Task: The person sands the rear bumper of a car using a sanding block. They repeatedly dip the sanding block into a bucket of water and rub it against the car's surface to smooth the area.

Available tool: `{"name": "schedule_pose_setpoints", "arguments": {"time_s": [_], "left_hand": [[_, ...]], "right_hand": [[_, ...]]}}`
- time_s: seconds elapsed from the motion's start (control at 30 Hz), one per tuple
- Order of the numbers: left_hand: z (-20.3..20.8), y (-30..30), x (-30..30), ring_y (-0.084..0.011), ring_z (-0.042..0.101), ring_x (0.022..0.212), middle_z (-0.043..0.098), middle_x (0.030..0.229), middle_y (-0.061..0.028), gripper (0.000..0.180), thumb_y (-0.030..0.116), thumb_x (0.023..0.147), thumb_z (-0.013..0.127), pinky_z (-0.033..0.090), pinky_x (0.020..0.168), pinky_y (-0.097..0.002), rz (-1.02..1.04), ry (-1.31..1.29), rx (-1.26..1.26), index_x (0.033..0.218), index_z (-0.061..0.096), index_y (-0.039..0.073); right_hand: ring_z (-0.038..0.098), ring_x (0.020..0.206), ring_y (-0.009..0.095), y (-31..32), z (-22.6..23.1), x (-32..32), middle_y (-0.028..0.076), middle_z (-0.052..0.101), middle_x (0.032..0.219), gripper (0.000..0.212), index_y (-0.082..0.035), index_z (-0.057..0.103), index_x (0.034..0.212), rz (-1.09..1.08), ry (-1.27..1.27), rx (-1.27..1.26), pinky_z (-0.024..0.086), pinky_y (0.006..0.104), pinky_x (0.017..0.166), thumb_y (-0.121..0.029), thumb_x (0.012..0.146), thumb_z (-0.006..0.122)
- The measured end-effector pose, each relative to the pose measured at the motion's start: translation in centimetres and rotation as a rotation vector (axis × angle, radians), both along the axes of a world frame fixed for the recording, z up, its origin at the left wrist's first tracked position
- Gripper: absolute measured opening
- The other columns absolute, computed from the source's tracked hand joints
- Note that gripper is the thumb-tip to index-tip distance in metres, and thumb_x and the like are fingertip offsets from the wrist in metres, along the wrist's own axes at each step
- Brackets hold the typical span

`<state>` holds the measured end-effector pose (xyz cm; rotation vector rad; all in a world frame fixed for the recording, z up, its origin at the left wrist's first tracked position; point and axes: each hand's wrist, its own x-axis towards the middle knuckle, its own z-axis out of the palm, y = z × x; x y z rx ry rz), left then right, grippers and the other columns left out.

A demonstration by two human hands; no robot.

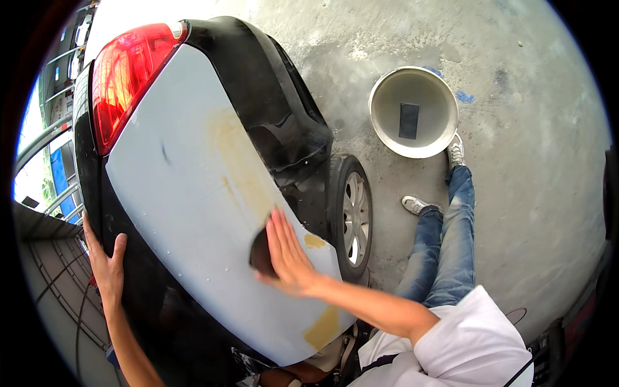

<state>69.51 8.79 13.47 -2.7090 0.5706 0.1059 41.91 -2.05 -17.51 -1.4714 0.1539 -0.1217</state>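
Note:
With fingers pressed together and flat, my right hand point(290, 258) holds a dark sheet of sandpaper point(261, 253) against a car's rear side panel point(193, 213). That panel is matt grey, with yellowish-tan filler patches point(238, 161) and a few small white droplets on it. Part of the sandpaper is hidden under the palm. At the left, my left hand point(106, 264) rests on the black bodywork point(138, 258), its thumb spread away from the fingers. It holds nothing.
A red tail light point(129, 77) and a black bumper point(258, 97) adjoin the panel. Right of them is a wheel point(351, 216). A pale round bucket point(380, 138) with a dark rectangular piece point(408, 120) inside stands on the concrete floor point(535, 161), beside my shoes point(419, 204).

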Motion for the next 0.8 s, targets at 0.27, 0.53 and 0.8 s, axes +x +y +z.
{"name": "schedule_pose_setpoints", "arguments": {"time_s": [0.27,0.53,0.8], "left_hand": [[-1.3,-1.8,0.7,-0.0356,0.023,0.159,0.027,0.17,-0.0219,0.094,0.045,0.097,0.07,0.019,0.128,-0.0441,0.011,0.057,-0.07,0.167,0.02,0.005],[-0.4,-0.6,0.2,-0.0365,0.027,0.157,0.029,0.169,-0.0228,0.094,0.042,0.097,0.071,0.021,0.127,-0.0441,-0.007,0.009,-0.038,0.167,0.02,0.005],[-0.2,-0.7,-0.3,-0.0358,0.028,0.157,0.03,0.169,-0.0227,0.094,0.042,0.097,0.07,0.021,0.128,-0.0439,0.028,0.019,-0.042,0.167,0.02,0.005]], "right_hand": [[-0.001,0.16,0.047,-7.9,1.5,13.5,0.037,-0.001,0.169,0.112,0.016,0.001,0.159,-0.115,-0.064,-0.091,0.004,0.0565,0.13,-0.062,0.1,0.054],[0.011,0.159,0.049,-7.0,2.9,8.9,0.036,0.008,0.169,0.083,0.015,0.01,0.16,-0.075,-0.231,-0.113,0.008,0.0565,0.13,-0.028,0.104,0.053],[0.02,0.157,0.048,-3.1,2.1,3.5,0.035,0.024,0.166,0.094,0.016,0.028,0.156,-0.044,-0.191,-0.341,0.021,0.0554,0.128,-0.046,0.096,0.065]]}}
